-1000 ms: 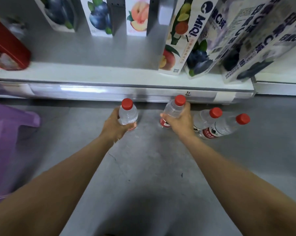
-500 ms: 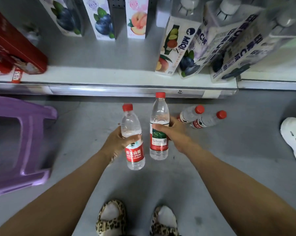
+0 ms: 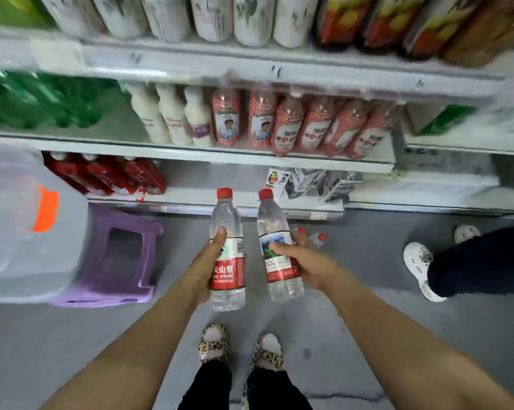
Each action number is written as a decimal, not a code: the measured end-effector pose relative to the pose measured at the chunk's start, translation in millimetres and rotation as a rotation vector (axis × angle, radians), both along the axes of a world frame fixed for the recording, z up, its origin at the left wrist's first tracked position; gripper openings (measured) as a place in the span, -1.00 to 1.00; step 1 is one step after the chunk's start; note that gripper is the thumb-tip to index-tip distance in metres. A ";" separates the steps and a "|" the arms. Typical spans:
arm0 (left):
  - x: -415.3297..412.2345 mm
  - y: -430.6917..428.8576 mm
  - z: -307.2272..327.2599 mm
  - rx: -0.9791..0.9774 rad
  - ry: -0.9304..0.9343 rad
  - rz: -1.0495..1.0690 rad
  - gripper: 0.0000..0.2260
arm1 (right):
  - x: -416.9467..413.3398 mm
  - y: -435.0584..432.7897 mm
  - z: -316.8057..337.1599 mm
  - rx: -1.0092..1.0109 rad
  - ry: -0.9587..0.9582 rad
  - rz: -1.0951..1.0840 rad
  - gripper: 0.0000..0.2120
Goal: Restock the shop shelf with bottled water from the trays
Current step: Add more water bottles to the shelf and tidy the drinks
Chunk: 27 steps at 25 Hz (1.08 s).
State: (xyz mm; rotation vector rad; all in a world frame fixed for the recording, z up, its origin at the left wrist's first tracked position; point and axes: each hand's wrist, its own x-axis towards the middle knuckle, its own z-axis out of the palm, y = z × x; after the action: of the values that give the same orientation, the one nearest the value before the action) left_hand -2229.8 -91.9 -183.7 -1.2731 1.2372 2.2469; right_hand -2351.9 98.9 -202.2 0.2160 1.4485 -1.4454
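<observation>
Gripping one water bottle (image 3: 227, 221) in the left hand (image 3: 207, 263), fingers wrapped behind the red label, thumb pressed up the front just above it. Clasping a second bottle (image 3: 272, 226) in the right hand (image 3: 307, 263), fingers curled round the label from the right, thumb across its front. Holding both near upright, the second tipped slightly left at the cap, side by side but apart, above the grey floor (image 3: 368, 306), before the bottom shelf (image 3: 187, 200) and its front edge. Forearms stretched forward, wrists roughly level. Beyond the right hand, two more bottles (image 3: 317, 238) lying on the floor near that edge. At left, a purple stool (image 3: 101, 287).
</observation>
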 end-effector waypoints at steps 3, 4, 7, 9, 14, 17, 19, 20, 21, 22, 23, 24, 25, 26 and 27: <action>-10.8 -7.9 109.3 -0.053 0.139 0.022 -0.24 | -13.0 -14.8 117.2 -0.074 0.137 0.013 -0.55; -16.0 -11.5 142.8 -0.079 0.204 0.036 -0.28 | -18.0 -19.6 153.7 -0.106 0.179 0.017 -0.57; -34.0 -24.4 229.4 -0.165 0.376 0.075 -0.30 | -35.9 -32.6 248.5 -0.220 0.324 0.011 -0.66; -44.4 -31.2 285.8 -0.233 0.469 0.083 -0.21 | -46.2 -38.1 310.2 -0.315 0.378 -0.017 -0.72; -56.6 -43.1 403.4 -0.422 0.661 0.144 -0.10 | -56.8 -45.9 438.9 -0.522 0.356 -0.067 -0.70; -60.0 -50.4 454.4 -0.470 0.797 0.160 -0.07 | -60.9 -54.9 494.8 -0.617 0.377 -0.044 -0.51; -61.2 -55.6 483.9 -0.509 0.832 0.186 -0.16 | -61.5 -64.5 527.6 -0.706 0.340 -0.016 -0.45; -62.6 -59.5 495.6 -0.523 0.847 0.190 -0.19 | -61.5 -69.2 542.1 -0.744 0.329 0.006 -0.44; -64.9 -63.5 505.3 -0.534 0.859 0.194 -0.20 | -61.4 -73.7 555.0 -0.782 0.325 0.032 -0.42; -67.0 -68.4 513.5 -0.544 0.871 0.198 -0.18 | -61.2 -78.6 565.7 -0.802 0.338 0.059 -0.42; -69.3 -74.8 522.2 -0.556 0.888 0.199 -0.14 | -60.6 -84.5 576.5 -0.809 0.366 0.083 -0.41; -71.8 -82.6 531.1 -0.559 0.909 0.199 -0.10 | -61.9 -91.3 585.2 -0.804 0.399 0.090 -0.42; -74.7 -91.1 541.2 -0.559 0.929 0.190 -0.06 | -63.3 -99.2 594.4 -0.802 0.425 0.083 -0.43; -77.7 -99.7 551.4 -0.561 0.953 0.175 -0.05 | -65.9 -107.2 603.3 -0.818 0.445 0.069 -0.43; -81.7 -108.9 560.9 -0.563 0.978 0.159 -0.06 | -69.3 -115.0 612.7 -0.853 0.458 0.063 -0.42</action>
State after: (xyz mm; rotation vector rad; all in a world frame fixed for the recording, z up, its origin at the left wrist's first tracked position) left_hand -2311.4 -200.8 377.2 -0.3034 2.2677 2.8600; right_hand -2421.3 -16.1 410.4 -0.7221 1.0295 -2.0026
